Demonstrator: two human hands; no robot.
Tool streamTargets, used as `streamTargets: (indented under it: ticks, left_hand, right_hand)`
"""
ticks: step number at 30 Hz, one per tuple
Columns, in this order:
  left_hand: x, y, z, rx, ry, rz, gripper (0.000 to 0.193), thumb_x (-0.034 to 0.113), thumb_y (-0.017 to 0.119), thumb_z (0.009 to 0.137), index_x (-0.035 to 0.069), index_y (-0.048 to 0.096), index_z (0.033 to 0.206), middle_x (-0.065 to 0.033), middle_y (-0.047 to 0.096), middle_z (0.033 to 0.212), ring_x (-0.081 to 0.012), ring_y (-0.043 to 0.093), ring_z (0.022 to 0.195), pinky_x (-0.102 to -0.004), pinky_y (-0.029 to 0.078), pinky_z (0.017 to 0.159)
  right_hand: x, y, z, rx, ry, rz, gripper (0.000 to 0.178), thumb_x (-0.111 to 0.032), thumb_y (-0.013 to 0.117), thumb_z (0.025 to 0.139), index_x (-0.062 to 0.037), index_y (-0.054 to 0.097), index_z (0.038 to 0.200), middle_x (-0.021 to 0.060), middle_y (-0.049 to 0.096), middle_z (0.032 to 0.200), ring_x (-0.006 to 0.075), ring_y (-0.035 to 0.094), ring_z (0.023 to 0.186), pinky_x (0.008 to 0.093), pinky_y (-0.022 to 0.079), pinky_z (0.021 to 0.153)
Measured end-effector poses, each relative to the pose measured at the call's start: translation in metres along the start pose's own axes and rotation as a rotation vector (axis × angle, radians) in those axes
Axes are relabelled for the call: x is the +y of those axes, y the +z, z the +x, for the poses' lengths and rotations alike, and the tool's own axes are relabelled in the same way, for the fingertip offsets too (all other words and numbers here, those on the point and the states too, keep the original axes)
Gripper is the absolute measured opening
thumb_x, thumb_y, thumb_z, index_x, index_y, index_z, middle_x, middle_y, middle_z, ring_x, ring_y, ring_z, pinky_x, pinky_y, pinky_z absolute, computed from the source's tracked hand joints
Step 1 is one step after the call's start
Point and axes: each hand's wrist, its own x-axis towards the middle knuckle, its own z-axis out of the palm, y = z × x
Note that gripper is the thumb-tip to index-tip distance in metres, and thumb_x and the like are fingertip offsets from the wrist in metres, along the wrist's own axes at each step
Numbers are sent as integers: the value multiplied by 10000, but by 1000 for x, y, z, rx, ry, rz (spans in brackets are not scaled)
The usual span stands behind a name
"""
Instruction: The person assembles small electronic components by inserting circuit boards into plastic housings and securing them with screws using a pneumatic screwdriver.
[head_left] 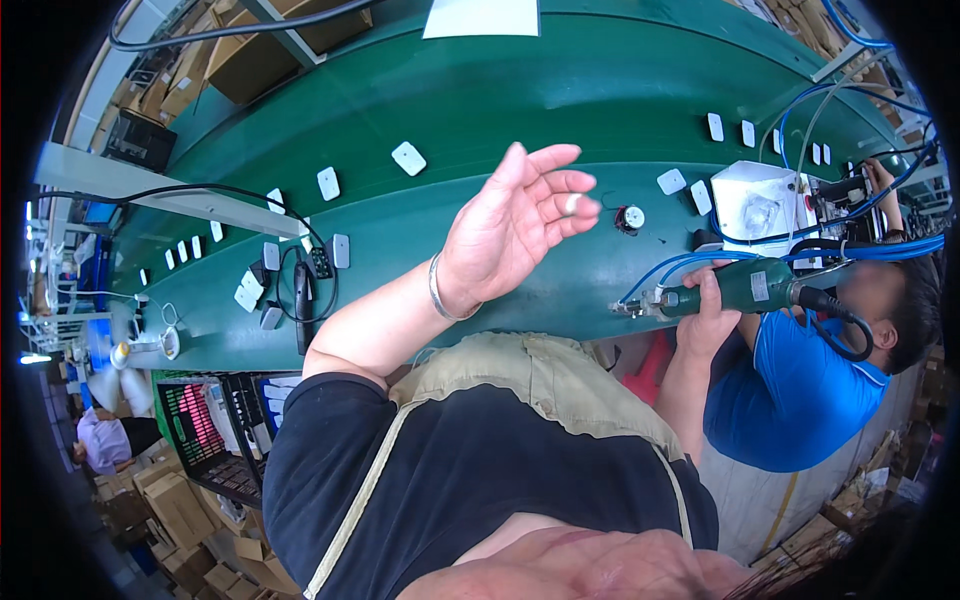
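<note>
My left hand (525, 212) is raised over the green conveyor belt (480, 120), palm up, fingers spread and slightly curled, with nothing in it. A metal bangle (437, 288) circles that wrist. Just right of its fingertips, a small round part (629, 219), white on top with a black surround, lies on the green work surface. At the near edge my right hand (705, 312) is closed around a green power screwdriver (735, 288). The screwdriver lies sideways, its metal tip pointing left, with thin blue hoses running to it.
White rounded-rectangle pieces (409, 158) are spaced along the belt. A black remote-like handset (303, 300) and a cable lie left. A white bin (745, 192) stands right, beside hoses. A co-worker in a blue shirt (800, 390) sits right; a crate (215, 440) is at lower left.
</note>
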Motion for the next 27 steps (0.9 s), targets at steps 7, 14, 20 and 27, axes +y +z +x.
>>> streamTargets:
  ticks: [7,14,20,27]
  left_hand:
    - [25,72,-13,-481,57,887,251,210,492,858,26,541,1020,-95,595,788,-119,569,658,-258,445,557]
    - [46,98,-11,-654,236,941,243,209,528,823,20,540,975,-112,592,828,-181,588,768,-302,460,610]
    - [40,93,-4,-712,324,1042,272,212,541,819,6,540,996,-112,588,851,-197,582,763,-299,458,617]
    - [40,81,-1,-776,432,1179,307,215,557,815,-11,539,1021,-112,584,878,-216,575,756,-295,457,626]
  right_hand:
    - [-1,4,2,101,90,45,232,-25,559,777,9,477,991,79,527,757,142,519,661,291,451,650]
    - [-9,-3,-3,170,200,-117,208,-85,555,799,-22,462,974,75,508,730,153,504,662,294,437,638]
    - [-1,-15,3,38,-9,18,226,-35,558,773,10,457,971,86,511,725,156,498,656,297,436,653]
    - [-2,-19,3,101,8,-23,237,-29,558,763,25,455,969,89,512,725,164,500,654,303,438,658]
